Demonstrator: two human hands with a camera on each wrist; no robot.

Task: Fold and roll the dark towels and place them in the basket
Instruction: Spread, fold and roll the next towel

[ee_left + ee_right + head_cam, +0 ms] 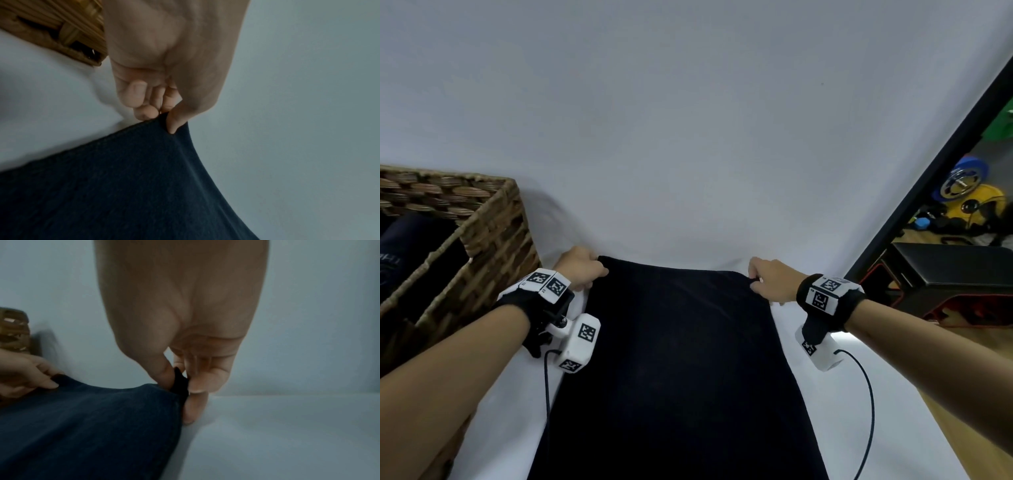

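Observation:
A dark navy towel lies stretched lengthwise on the white table, running from the near edge away from me. My left hand pinches its far left corner between thumb and fingers. My right hand pinches the far right corner. The far edge sags slightly between the two hands. A woven wicker basket stands at the left, close to my left hand, with dark fabric inside it.
The white table extends far beyond the towel. Its black edge runs diagonally at the right. Past that edge stand a black bench and coloured equipment on a wooden floor. Cables hang from both wrist cameras.

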